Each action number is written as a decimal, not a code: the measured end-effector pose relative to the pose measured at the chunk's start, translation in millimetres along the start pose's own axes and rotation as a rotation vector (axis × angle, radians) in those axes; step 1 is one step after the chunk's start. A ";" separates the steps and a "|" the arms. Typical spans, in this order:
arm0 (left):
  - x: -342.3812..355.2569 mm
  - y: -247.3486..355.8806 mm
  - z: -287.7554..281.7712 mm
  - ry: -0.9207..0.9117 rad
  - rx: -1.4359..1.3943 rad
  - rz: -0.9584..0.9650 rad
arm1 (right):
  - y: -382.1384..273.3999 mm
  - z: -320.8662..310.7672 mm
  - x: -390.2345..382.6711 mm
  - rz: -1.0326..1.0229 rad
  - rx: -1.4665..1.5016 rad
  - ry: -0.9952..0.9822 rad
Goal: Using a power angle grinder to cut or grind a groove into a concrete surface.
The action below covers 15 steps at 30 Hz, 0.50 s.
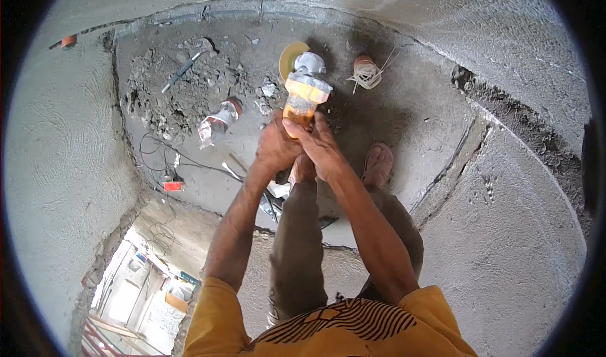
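Both hands are closed around the body of an angle grinder (307,90), a dusty yellow-orange tool with a grey metal head. Its round yellowish disc (289,60) points away from me, to the left of the head. My left hand (278,143) wraps the rear part of the body from the left. On the right side, my right hand (315,143) grips it, the thumb lying across the top. The grinder is held out in front of me above the concrete floor. Whether the disc spins, I cannot tell.
Rubble (180,101) is heaped at the left, with a hammer (183,70) on it. A crumpled silvery package (221,120) lies nearby. Wound string (366,74) sits right of the grinder. A red plug (172,185) and cable lie left. A chiselled channel (517,114) cuts the right wall.
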<state>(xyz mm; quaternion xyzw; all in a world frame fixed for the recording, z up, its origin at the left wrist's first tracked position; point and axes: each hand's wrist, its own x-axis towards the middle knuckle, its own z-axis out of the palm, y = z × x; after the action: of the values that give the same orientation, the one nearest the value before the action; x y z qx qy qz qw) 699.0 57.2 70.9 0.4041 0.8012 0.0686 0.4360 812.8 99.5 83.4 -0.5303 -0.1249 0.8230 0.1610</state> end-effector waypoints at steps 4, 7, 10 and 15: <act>-23.7 1.5 18.7 0.008 -0.159 0.185 | -3.4 -17.6 0.6 0.008 -0.098 0.018; -11.0 -29.3 40.1 -0.061 -0.495 0.228 | 22.1 -21.6 22.3 0.053 -0.166 0.052; 29.3 -39.5 47.7 -0.063 -0.389 0.329 | 44.9 -29.7 71.9 -0.343 -0.060 0.028; 74.0 -50.9 65.9 0.053 -0.216 0.304 | 43.1 -33.3 119.5 -0.355 -0.146 0.105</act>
<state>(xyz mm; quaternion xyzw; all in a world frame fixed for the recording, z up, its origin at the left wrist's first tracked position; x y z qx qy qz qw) 697.1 59.7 -40.4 0.4696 0.7299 0.2299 0.4403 791.4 108.6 -45.9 -0.5525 -0.2673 0.7415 0.2710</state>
